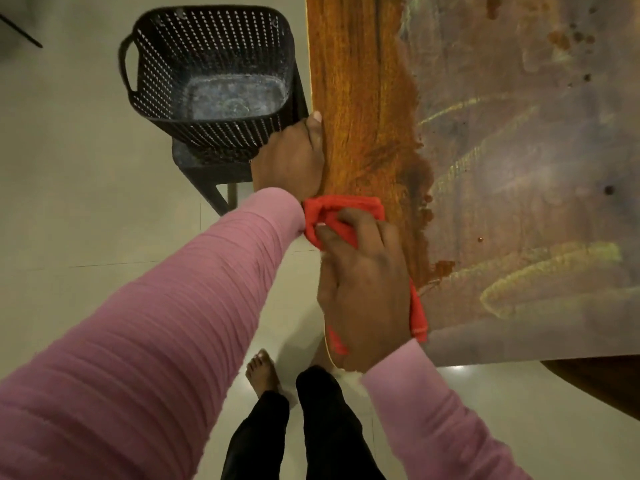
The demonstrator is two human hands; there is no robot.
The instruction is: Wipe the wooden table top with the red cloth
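The wooden table top (363, 98) fills the right side of my view. The strip along its left edge shows clean, warm grain. Further right the surface is covered by a grey, dull film (519, 168) with streaks in it, so I judge that most of the wiping is not yet done.

On the floor side, just beside the table edge, a black perforated basket (214, 133) stands on a dark stool (207, 171). It holds nothing that I can see. Perhaps it waits there to receive dirt, but this is only my guess.

My left hand (291, 161) is at the table edge, with the thumb lying on the top. The other fingers are hidden below the edge, so I cannot tell whether they curl under it. I think it is there to steady me.

My right hand (363, 289) lies on the red cloth (343, 209) near the corner of the table. The palm presses down and the fingers are bent round the bunched front of the cloth, so that it does not slip away when I push. One end of the cloth comes out under my wrist.

Small dark spots (559, 39) sit far up on the table. They may need harder rubbing.
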